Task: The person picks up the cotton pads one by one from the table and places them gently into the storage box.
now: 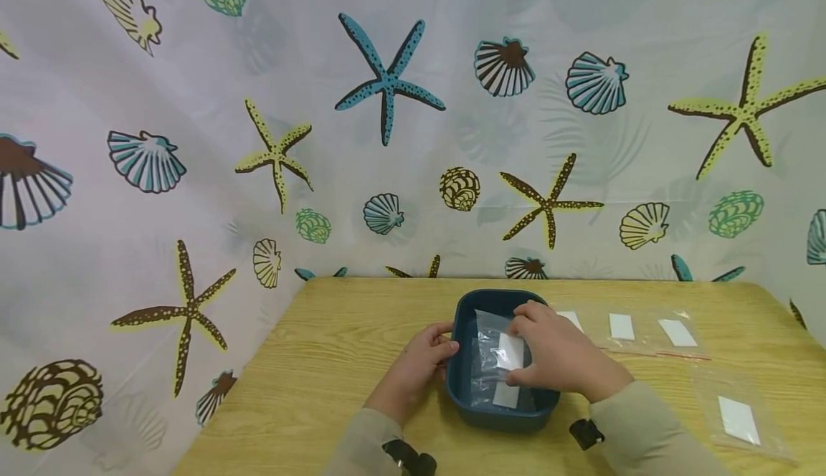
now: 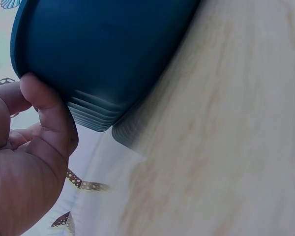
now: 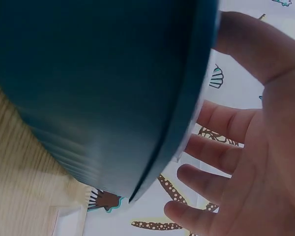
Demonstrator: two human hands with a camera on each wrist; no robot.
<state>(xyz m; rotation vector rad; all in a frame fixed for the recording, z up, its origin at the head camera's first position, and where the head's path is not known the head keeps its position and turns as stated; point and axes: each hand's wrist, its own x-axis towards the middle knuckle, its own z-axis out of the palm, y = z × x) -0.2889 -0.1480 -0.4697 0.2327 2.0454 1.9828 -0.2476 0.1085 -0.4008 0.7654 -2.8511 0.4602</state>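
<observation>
A dark blue plastic bin (image 1: 510,422) stands on the table, with clear plastic bags (image 1: 487,322) holding white cards (image 1: 506,394) inside it. My left hand (image 1: 416,361) holds the bin's left side near the rim. In the left wrist view the bent fingers (image 2: 49,115) meet its outer wall. My right hand (image 1: 561,350) reaches over the right rim, thumb and fingertips spread beside the upper bag's white card (image 1: 510,352). Seen from the right wrist, its fingers (image 3: 206,184) are apart and lightly bent, while the rim hides the thumb's tip.
Several more clear bags with white cards lie right of the bin: a row toward the back, with one card (image 1: 622,327) and another (image 1: 677,332), and a nearer bag (image 1: 738,421). A patterned curtain (image 1: 413,175) hangs behind the wooden table (image 1: 361,318).
</observation>
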